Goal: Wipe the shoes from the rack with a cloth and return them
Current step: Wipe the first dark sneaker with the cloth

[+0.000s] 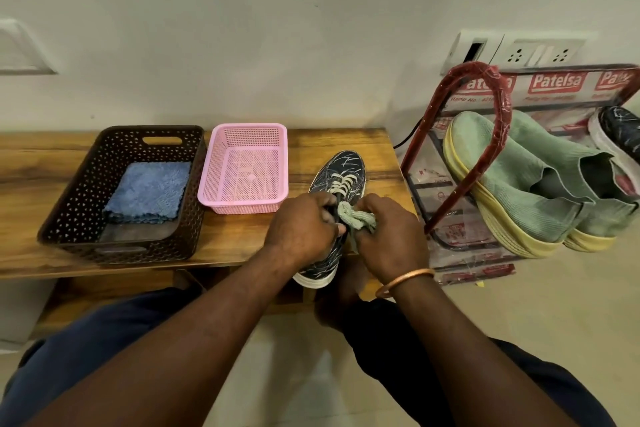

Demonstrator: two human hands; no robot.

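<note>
A dark lace-up sneaker with pale scribbled lines lies on the right end of a wooden bench, toe towards the wall. Its white-soled heel overhangs the bench's front edge. On my feed the left hand grips the sneaker at its collar, fingers curled into the opening just below the cream laces. The right hand clutches a bunched pale-green cloth and holds it against the same part of the shoe, so the two hands nearly meet over it. A copper-coloured bangle circles the right wrist. I cannot tell how much of the cloth touches the upper, because the fingers cover it.

Left of the sneaker on the bench stands a pink perforated basket. Just beside that is a larger dark brown basket holding a folded blue microfibre cloth.

To the right of the bench, on the floor, stands a shoe rack with a red hoop frame still in its printed plastic wrapping. A pair of green knit slip-on shoes with yellow soles rests on it, toes towards the wall. At the frame's right edge I see part of a second dark sneaker of the same pattern, beside the green pair. A white socket panel sits on the wall above the rack. The person's dark blue trousers fill the lower corners.
</note>
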